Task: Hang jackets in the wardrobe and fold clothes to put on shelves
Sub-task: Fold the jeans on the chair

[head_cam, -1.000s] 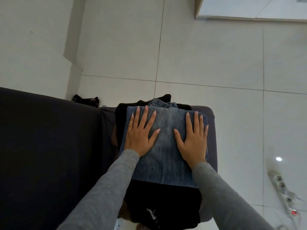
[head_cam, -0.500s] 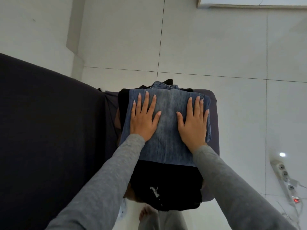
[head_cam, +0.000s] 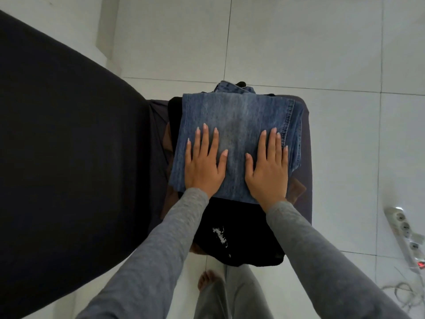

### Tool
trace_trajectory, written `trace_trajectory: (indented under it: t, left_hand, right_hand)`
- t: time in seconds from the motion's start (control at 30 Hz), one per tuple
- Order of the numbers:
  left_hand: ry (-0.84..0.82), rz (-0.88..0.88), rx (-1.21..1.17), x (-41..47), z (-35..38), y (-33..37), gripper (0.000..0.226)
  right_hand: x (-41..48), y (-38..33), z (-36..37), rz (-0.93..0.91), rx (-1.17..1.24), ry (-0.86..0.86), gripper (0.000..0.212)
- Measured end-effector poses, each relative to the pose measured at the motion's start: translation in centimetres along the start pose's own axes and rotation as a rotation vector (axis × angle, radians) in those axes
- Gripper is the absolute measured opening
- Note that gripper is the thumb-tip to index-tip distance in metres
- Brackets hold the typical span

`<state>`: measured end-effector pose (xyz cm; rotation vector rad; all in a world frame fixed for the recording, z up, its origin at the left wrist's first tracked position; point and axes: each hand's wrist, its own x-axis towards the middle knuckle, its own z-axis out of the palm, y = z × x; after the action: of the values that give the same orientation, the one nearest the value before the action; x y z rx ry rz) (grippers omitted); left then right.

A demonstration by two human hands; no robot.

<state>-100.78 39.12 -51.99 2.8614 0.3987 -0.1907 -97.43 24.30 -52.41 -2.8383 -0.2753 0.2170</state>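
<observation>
One folded pair of blue jeans (head_cam: 239,120) tops a stack on the grey sofa arm (head_cam: 307,139), over one black garment (head_cam: 239,226) with a white print and one brown piece (head_cam: 297,188). Both grips, the left grip (head_cam: 203,164) and the right grip (head_cam: 268,166), lie flat on the denim's near half, fingers straight, grasping nothing. One white power strip (head_cam: 404,229) lies on the tiled floor (head_cam: 345,54).

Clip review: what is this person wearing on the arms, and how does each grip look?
Both arms are covered to the wrist by plain heather-grey knit sleeves, left sleeve and right sleeve, without logos. The left grip and right grip are bare hands: no gloves, rings or watch visible, with long, rounded nails.
</observation>
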Motion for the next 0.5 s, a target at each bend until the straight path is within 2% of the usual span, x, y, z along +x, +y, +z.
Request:
trace_trajectory:
  t: [0.2, 0.33, 0.43, 0.5]
  left_hand:
    - [-0.054, 0.014, 0.015, -1.0, -0.4, -0.4, 0.062]
    - [-0.052, -0.089, -0.031, -4.3, -1.2, -1.1, 0.063]
    - [0.056, -0.232, -0.329, -6.7, -1.8, -1.1, 0.057]
    - [0.198, -0.376, -0.557, -7.5, -2.8, -0.5, 0.060]
  right_hand:
    - [-0.2, 0.9, -1.0, -0.038, 0.104, -0.071, 0.058]
    - [-3.5, 1.9, -2.8, -0.051, 0.224, -0.109, 0.052]
    - [-7.1, 1.6, -3.9, 0.123, 0.522, -0.111, 0.055]
    - [-8.9, 0.8, -4.5, 0.206, 0.584, -0.010, 0.052]
